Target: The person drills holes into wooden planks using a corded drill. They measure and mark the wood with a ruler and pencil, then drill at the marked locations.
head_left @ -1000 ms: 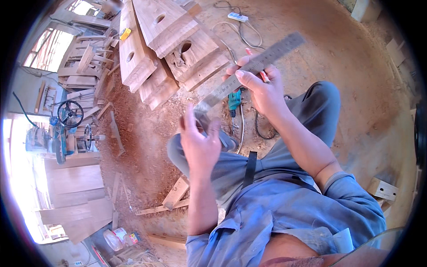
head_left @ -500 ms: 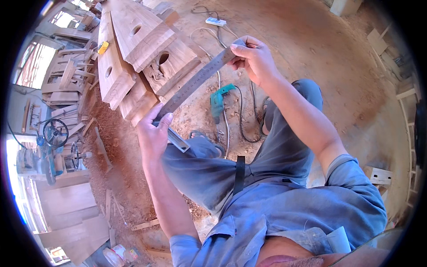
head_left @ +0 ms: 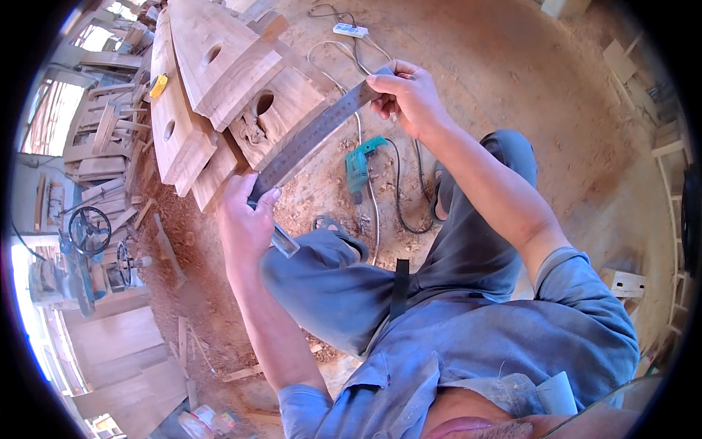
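A try square (head_left: 313, 137) with a graduated steel blade is held up between my hands, its blade slanting from lower left to upper right. My left hand (head_left: 246, 223) is closed around its corner; the end of the metal stock sticks out below the palm. My right hand (head_left: 411, 99) pinches the far tip of the blade between thumb and fingers. Just beyond the blade lies a thick wooden board (head_left: 281, 110) with an oval hole and a rough knot. Blade and board overlap in view, and I cannot tell whether they touch.
Other thick boards (head_left: 219, 66) with holes are stacked at upper left, with a yellow tape measure (head_left: 159, 85) on one. A teal power drill (head_left: 357, 168) and its cord lie on the dusty floor by my feet. Farther off are a power strip (head_left: 350, 30) and a machine handwheel (head_left: 90, 231).
Both hands have shifted slightly left with the try square, and its blade now shows more of its broad face. The grip of each hand is the same.
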Action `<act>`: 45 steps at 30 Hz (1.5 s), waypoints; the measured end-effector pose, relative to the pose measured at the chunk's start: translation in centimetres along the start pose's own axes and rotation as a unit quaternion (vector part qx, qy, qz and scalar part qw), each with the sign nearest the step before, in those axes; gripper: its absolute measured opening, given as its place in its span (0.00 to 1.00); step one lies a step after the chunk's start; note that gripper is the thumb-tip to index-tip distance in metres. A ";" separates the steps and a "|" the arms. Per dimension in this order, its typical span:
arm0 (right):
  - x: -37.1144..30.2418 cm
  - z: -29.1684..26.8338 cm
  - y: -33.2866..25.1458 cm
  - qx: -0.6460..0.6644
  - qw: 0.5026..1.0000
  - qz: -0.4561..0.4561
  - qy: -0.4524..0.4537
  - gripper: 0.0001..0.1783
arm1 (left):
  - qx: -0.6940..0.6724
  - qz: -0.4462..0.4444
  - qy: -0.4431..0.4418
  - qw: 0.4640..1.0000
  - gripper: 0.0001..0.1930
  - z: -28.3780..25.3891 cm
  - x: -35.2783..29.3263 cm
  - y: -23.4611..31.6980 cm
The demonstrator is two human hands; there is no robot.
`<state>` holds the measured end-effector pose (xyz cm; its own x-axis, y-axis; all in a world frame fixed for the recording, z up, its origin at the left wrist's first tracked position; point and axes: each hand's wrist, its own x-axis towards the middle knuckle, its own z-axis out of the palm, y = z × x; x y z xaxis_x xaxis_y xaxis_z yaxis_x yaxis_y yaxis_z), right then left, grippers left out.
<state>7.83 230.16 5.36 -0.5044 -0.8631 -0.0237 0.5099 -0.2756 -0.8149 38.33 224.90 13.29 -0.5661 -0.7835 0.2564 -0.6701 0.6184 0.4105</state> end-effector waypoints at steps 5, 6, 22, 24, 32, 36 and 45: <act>0.1 0.2 0.0 -0.001 1.000 0.002 0.010 0.09 | -0.002 0.003 -0.016 1.000 0.13 -0.2 0.1 0.9; 0.1 0.2 0.1 0.002 1.000 0.000 0.010 0.09 | -0.006 0.005 -0.016 1.000 0.13 -0.2 0.2 0.9; 0.0 0.3 0.2 0.002 1.000 -0.026 0.014 0.08 | 0.019 0.006 -0.035 0.999 0.12 -0.3 0.4 1.1; 0.1 0.3 0.5 0.004 1.000 -0.023 0.013 0.08 | 0.017 0.008 -0.034 0.999 0.12 -0.3 0.3 1.0; 0.2 0.2 0.5 0.007 1.000 -0.024 0.016 0.08 | 0.010 0.012 -0.024 1.000 0.11 0.1 0.3 1.0; 0.2 0.1 0.1 0.001 1.000 -0.007 -0.003 0.06 | 0.011 -0.002 -0.022 1.000 0.12 -0.1 0.0 1.1; -0.6 -1.5 -4.9 -0.118 0.966 -0.223 0.065 0.17 | 0.012 -0.033 -0.027 0.999 0.11 -0.1 -0.1 1.3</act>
<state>4.53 232.69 8.50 -0.7280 -0.6167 0.2994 0.0572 -0.4898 -0.8699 37.55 225.78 13.92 -0.5447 -0.8188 0.1813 -0.7178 0.5670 0.4042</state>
